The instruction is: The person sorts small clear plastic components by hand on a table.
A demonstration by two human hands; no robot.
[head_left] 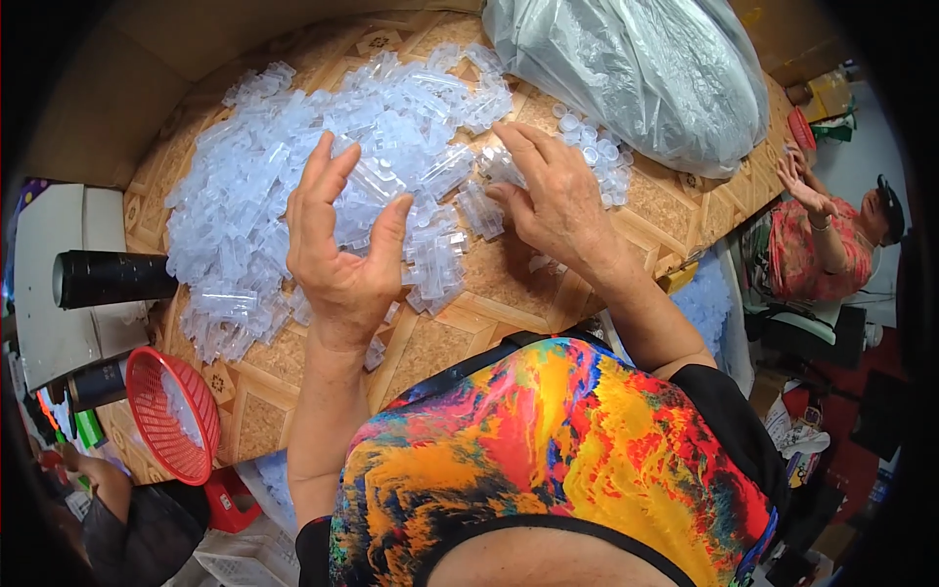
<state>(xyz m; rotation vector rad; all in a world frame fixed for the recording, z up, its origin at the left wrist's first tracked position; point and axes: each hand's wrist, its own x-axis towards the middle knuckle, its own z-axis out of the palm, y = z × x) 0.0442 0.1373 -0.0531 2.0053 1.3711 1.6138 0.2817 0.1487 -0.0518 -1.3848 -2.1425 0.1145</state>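
A broad heap of clear plastic tube-like pieces [256, 201] lies on the table before me. Over the heap's near part, my left hand [342, 245] is open, its thumb well apart from the raised fingers, and nothing is gripped in it. My right hand [556, 191] is at the heap's right edge with thumb and fingers spread. A small cluster of clear plastic pieces [496, 164] sits between that thumb and the fingertips; whether they touch it I cannot tell. Small round clear caps [590, 147] lie just beyond my right hand.
A large grey plastic bag [636, 78] stands at the back right. On the left are a black cylinder [112, 279] and a red basket [147, 411] with clear pieces inside. Other people sit at right [817, 245] and lower left [147, 528]. Cardboard [108, 108] borders the patterned table [430, 357].
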